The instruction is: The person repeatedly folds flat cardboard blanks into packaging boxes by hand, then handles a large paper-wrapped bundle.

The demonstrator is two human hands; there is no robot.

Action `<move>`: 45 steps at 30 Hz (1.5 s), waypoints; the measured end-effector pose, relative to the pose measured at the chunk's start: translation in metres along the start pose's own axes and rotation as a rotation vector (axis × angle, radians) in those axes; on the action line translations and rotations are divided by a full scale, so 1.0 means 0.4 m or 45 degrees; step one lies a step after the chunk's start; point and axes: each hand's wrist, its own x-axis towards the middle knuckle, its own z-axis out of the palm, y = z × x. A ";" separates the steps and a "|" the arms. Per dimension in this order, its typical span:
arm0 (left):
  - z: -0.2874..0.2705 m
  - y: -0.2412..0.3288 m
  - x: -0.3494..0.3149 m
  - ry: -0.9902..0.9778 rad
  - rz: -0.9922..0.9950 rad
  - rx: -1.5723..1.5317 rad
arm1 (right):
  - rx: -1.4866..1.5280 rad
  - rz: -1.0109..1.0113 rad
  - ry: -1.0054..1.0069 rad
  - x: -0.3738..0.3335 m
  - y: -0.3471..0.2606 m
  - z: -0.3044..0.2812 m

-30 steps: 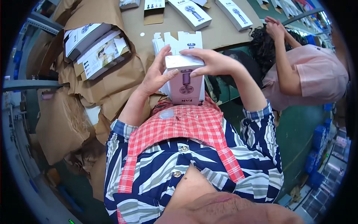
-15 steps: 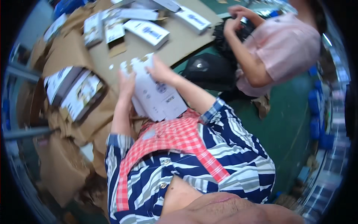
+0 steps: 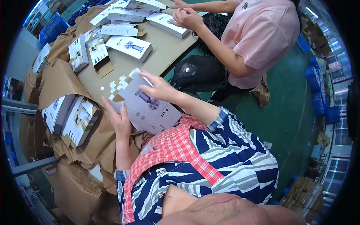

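A stack of flat, unfolded fan cartons (image 3: 148, 107), white with a printed fan, leans tilted against my apron, its cut flaps at the far end. My right hand (image 3: 159, 88) grips the stack's right edge, with the fingers over the far corner and the thumb on the printed face. At the left edge, my left hand (image 3: 119, 118) has its fingers stretched out, thumb apart, alongside the cartons. Part of its contact with them is hidden.
Made-up fan boxes (image 3: 129, 47) lie on the cardboard-covered table (image 3: 165, 48). More boxes (image 3: 80, 122) stand in a brown paper-lined carton (image 3: 62, 82) at left. A co-worker in a pink shirt (image 3: 258, 33) is at far right, beside a black bag (image 3: 198, 73).
The stack has tilted, with its far end swinging left. My left hand has shifted left and down with its fingers straightened. The co-worker's hands have moved left to a box on the table.
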 end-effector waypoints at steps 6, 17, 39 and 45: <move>-0.064 0.045 -0.007 -0.287 -0.436 -1.008 | 0.312 0.011 -0.191 -0.059 -0.193 -0.083; -0.011 0.097 0.046 -0.231 -0.467 -1.338 | 1.062 0.733 -0.290 0.021 -0.085 0.012; -0.011 0.012 0.049 -0.600 -0.782 -1.524 | 0.524 0.438 -0.949 0.047 -0.038 -0.084; -0.047 0.048 0.051 -0.867 -0.457 -0.765 | 0.024 0.315 -1.254 0.112 -0.061 -0.070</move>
